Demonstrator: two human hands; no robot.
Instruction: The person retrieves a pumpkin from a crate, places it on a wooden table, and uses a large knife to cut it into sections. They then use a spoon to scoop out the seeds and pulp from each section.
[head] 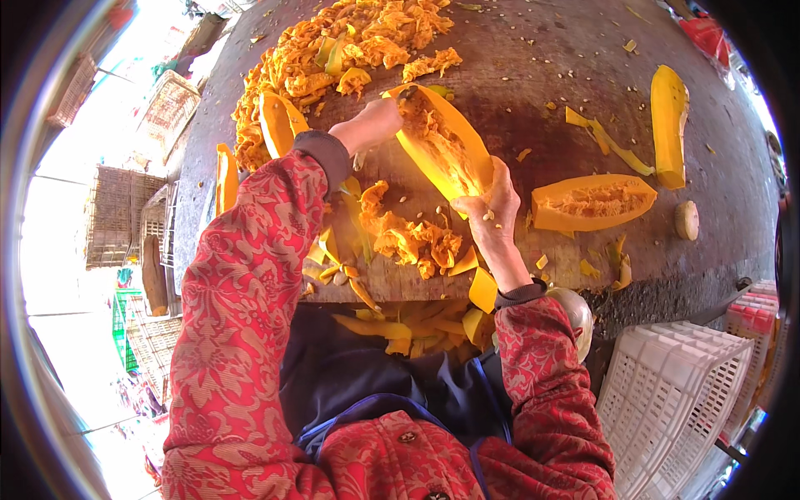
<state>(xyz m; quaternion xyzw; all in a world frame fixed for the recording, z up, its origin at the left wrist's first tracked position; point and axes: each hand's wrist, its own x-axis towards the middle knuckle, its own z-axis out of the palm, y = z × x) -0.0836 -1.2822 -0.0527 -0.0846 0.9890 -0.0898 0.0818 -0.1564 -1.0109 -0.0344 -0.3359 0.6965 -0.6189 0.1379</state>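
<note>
A halved, peeled orange pumpkin piece is tilted over the wooden board, its hollow lined with stringy pulp. My right hand grips its near end, with a few seeds stuck to the skin. At the far end my left hand is closed around a spoon-like tool. Its dark tip shows at the rim of the hollow; my fist hides most of it. Loose pulp and peel scraps lie below the piece. Beyond my left hand is a large heap of pulp, with a hollowed pumpkin piece against it.
Another pulp-filled half, a long peeled piece and a cut stem end lie at right. Peelings fill the space before my lap. A white plastic crate stands low at right; wicker baskets stand left.
</note>
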